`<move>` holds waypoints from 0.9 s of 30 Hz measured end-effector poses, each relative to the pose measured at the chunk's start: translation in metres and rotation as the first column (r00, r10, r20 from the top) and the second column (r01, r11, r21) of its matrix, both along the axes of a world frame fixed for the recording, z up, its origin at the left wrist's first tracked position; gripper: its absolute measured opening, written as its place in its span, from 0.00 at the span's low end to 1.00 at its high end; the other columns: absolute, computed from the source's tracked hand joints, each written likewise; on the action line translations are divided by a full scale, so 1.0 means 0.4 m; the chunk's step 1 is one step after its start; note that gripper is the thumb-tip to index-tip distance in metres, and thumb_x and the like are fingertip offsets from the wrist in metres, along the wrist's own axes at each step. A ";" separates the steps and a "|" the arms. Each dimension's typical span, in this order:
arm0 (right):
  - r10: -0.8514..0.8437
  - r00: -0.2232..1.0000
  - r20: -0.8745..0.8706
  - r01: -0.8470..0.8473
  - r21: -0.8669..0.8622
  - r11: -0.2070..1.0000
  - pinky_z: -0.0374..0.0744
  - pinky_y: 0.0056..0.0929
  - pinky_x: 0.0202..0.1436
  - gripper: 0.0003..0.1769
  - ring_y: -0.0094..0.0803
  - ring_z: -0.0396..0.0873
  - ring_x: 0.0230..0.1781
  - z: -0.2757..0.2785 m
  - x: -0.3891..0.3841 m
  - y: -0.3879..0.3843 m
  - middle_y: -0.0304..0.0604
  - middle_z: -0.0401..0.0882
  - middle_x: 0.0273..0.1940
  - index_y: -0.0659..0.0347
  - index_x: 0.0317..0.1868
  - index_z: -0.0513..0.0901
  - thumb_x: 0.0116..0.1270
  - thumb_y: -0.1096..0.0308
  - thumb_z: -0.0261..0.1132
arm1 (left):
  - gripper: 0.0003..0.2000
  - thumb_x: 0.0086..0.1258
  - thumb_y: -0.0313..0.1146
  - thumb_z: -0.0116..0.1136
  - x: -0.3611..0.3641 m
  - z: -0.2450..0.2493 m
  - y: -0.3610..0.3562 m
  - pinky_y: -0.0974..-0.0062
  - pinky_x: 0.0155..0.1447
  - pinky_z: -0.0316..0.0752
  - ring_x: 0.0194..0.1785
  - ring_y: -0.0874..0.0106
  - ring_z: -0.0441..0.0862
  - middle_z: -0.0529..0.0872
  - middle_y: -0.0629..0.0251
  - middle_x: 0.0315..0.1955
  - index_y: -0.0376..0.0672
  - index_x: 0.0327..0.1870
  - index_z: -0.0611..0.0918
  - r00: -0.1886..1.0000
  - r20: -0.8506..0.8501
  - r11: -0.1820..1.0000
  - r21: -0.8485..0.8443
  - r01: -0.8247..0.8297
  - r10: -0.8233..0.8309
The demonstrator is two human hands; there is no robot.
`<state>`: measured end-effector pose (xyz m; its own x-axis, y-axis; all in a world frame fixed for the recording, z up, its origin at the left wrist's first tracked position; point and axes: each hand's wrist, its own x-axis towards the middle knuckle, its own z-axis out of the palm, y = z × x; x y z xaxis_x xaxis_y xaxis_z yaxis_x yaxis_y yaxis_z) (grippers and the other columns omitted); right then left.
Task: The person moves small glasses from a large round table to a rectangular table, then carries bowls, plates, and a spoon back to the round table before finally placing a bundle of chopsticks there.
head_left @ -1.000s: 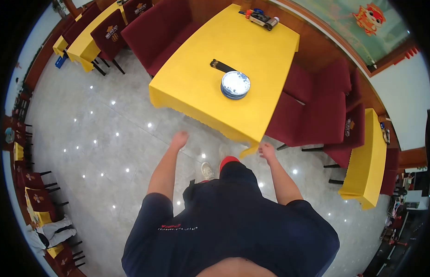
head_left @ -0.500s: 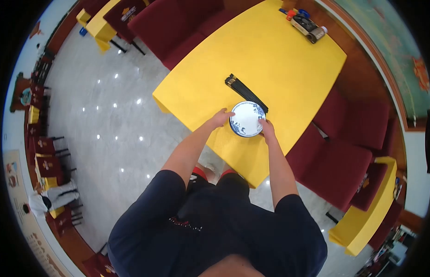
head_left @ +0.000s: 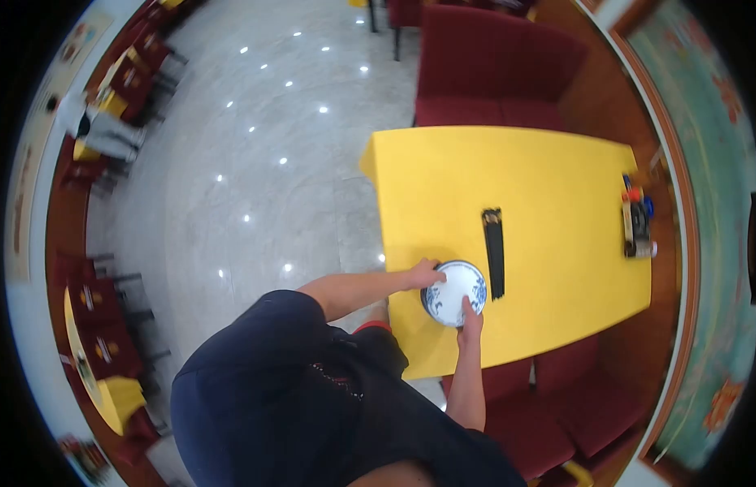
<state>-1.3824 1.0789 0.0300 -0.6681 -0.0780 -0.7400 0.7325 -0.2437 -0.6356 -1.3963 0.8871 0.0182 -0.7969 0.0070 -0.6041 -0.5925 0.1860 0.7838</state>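
Note:
A white plate with a blue floral pattern (head_left: 453, 290) is held over the near left part of the yellow-covered table (head_left: 557, 316). My left hand (head_left: 427, 274) grips its left rim, the thumb on top. On the lower right rim my right hand (head_left: 470, 318) has hold of it, also with its thumb over the face. The fingers under the plate are hidden. A bundle of black chopsticks (head_left: 494, 253) with gold ends lies on the cloth just right of the plate, touched by neither hand.
Condiment containers and a dark box (head_left: 637, 227) stand at the table's far right end. Dark red benches (head_left: 496, 61) line both long sides. Tiled floor (head_left: 272, 178) stretches to the left. Another person (head_left: 98, 126) is by the far left wall, near chairs and tables.
The view has turned, so the table and chopsticks appear rotated and shifted right. Both hands still hold the plate, and a gap now shows between it and the chopsticks.

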 end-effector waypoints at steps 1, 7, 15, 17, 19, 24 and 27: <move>0.035 0.999 0.005 -0.035 -0.020 0.999 0.72 0.27 0.46 0.25 0.32 0.72 0.46 0.014 0.009 -0.008 0.43 0.70 0.49 0.66 0.53 0.65 0.55 0.71 0.62 | 0.28 0.46 0.41 0.55 0.032 0.029 -0.016 0.69 0.48 0.70 0.44 0.54 0.74 0.75 0.42 0.41 0.30 0.47 0.72 1.000 -0.029 1.000 0.008 -0.007 0.007; 0.483 0.844 -0.236 -0.479 0.076 0.874 0.71 0.28 0.48 0.24 0.32 0.72 0.46 0.132 0.026 -0.156 0.44 0.72 0.47 0.67 0.53 0.65 0.56 0.71 0.61 | 0.28 0.47 0.39 0.58 0.255 0.119 -0.154 0.70 0.46 0.70 0.43 0.59 0.75 0.76 0.46 0.39 0.30 0.49 0.70 0.932 -0.101 0.927 0.183 -0.326 0.348; 0.870 0.385 -0.307 -0.900 0.086 0.428 0.72 0.27 0.46 0.23 0.32 0.73 0.43 0.287 0.211 -0.478 0.45 0.73 0.45 0.68 0.51 0.67 0.55 0.72 0.61 | 0.29 0.47 0.38 0.59 0.687 0.317 -0.253 0.72 0.50 0.67 0.45 0.63 0.72 0.73 0.51 0.39 0.33 0.51 0.69 0.544 -0.157 0.550 -0.009 -0.835 0.824; 0.937 0.221 -0.269 -0.970 0.044 0.241 0.73 0.27 0.44 0.22 0.31 0.74 0.41 0.324 0.282 -0.565 0.45 0.74 0.44 0.69 0.50 0.68 0.55 0.71 0.61 | 0.29 0.47 0.38 0.59 0.802 0.338 -0.252 0.71 0.50 0.67 0.47 0.61 0.71 0.70 0.49 0.44 0.31 0.50 0.69 0.345 -0.191 0.354 0.017 -0.935 0.919; 0.961 0.093 -0.259 -0.995 0.007 0.098 0.74 0.26 0.41 0.21 0.30 0.75 0.39 0.332 0.364 -0.654 0.45 0.75 0.42 0.69 0.49 0.69 0.55 0.71 0.61 | 0.28 0.47 0.38 0.58 0.905 0.365 -0.241 0.71 0.50 0.67 0.48 0.61 0.70 0.69 0.48 0.46 0.30 0.49 0.69 0.211 -0.159 0.223 0.064 -0.973 0.965; 0.917 -0.319 -0.240 -0.946 0.019 -0.324 0.74 0.25 0.38 0.19 0.29 0.76 0.36 0.312 0.478 -0.819 0.45 0.76 0.40 0.69 0.45 0.71 0.55 0.70 0.62 | 0.27 0.46 0.37 0.57 0.993 0.368 -0.214 0.71 0.51 0.66 0.48 0.60 0.69 0.69 0.47 0.45 0.30 0.48 0.70 -0.258 -0.193 -0.276 -0.075 -0.958 0.947; 0.855 -0.465 -0.228 -0.879 0.006 -0.477 0.74 0.26 0.39 0.19 0.29 0.76 0.36 0.280 0.503 -0.889 0.44 0.76 0.40 0.70 0.45 0.72 0.54 0.70 0.63 | 0.29 0.45 0.37 0.56 0.996 0.350 -0.200 0.71 0.52 0.67 0.48 0.59 0.70 0.68 0.46 0.45 0.30 0.49 0.69 -0.416 -0.145 -0.428 -0.058 -0.902 0.898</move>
